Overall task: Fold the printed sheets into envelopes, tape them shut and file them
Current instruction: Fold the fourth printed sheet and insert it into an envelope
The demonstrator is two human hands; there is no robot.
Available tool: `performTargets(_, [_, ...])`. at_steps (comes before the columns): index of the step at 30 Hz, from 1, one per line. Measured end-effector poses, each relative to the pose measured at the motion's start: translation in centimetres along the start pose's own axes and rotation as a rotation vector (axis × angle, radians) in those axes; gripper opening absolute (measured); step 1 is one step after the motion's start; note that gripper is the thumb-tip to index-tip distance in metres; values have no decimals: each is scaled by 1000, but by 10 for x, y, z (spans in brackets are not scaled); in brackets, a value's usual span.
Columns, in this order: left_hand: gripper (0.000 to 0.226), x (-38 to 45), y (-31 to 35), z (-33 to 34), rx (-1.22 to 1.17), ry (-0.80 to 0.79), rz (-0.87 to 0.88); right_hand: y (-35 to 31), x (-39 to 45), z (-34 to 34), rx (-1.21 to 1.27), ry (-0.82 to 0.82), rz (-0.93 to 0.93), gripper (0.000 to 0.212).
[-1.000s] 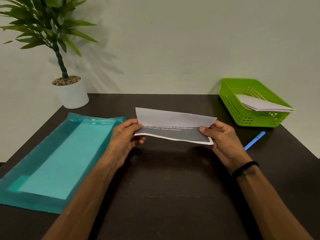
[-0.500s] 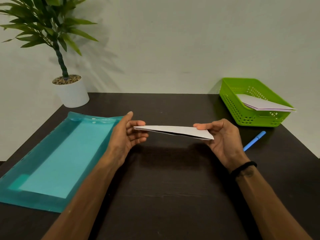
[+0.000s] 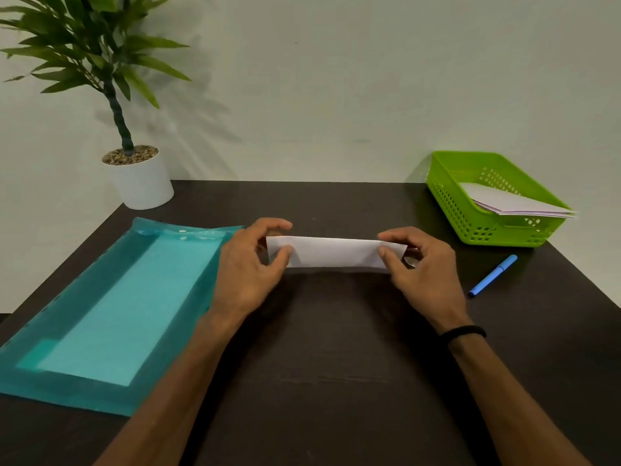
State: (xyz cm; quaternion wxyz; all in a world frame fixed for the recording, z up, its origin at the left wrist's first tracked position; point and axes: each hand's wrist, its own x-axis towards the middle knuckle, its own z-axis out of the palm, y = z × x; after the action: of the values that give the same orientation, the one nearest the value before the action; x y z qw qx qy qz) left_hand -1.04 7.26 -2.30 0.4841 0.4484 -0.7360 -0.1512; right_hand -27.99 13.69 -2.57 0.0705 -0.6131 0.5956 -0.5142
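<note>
The left thumb (image 3: 283,254) lies on the near face of the folded sheet (image 3: 336,251) at its 9 o'clock end, with the other left fingers curled over the far edge, so the left hand (image 3: 248,269) pinches that end. The right thumb (image 3: 386,256) presses the sheet's 3 o'clock end and the right fingers curl behind it, so the right hand (image 3: 424,274) grips the other end in the same way. The sheet is a long white strip, plain side toward the camera, stretched level between the two hands above the middle of the dark table (image 3: 336,381); whether its lower edge touches the tabletop cannot be told. A black band (image 3: 463,332) circles the right wrist. At 9 o'clock from the sheet, just beside the left hand, a teal folder (image 3: 111,314) lies flat on the table. At 3 o'clock from the right hand, a blue pen (image 3: 493,275) lies slanted on the table, apart from the hand. At 2 o'clock, at the table's far right corner, a green basket (image 3: 447,200) holds a few folded papers (image 3: 514,204) that jut over its right rim. At 10 o'clock, at the far left corner, stands a plant (image 3: 90,52) in a white pot (image 3: 141,183) against the pale wall.
</note>
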Motion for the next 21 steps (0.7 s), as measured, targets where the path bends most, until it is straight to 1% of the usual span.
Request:
performTargets(2, [24, -2, -1, 4, 131, 19, 184, -1, -1, 4, -74, 25, -112, 15])
performTargets(4, [18, -4, -2, 8, 180, -7, 267, -4, -4, 9, -114, 17, -165, 13])
performTargets(9, [18, -11, 1, 15, 268, -63, 293, -9, -12, 24, -149, -86, -268, 9])
performTargets(11, [18, -15, 6, 18, 337, -76, 340, -11, -16, 30, -178, -122, -314, 8])
performTargets(13, [19, -19, 12, 23, 357, -101, 389, -13, -19, 35, -210, -154, -344, 12])
performTargets(16, [23, -22, 15, 25, 338, -134, 426, -17, -21, 36, -255, -164, -379, 16])
performTargets(21, [23, -23, 17, 23, 334, -167, 418, -18, -21, 36, -272, -144, -397, 16])
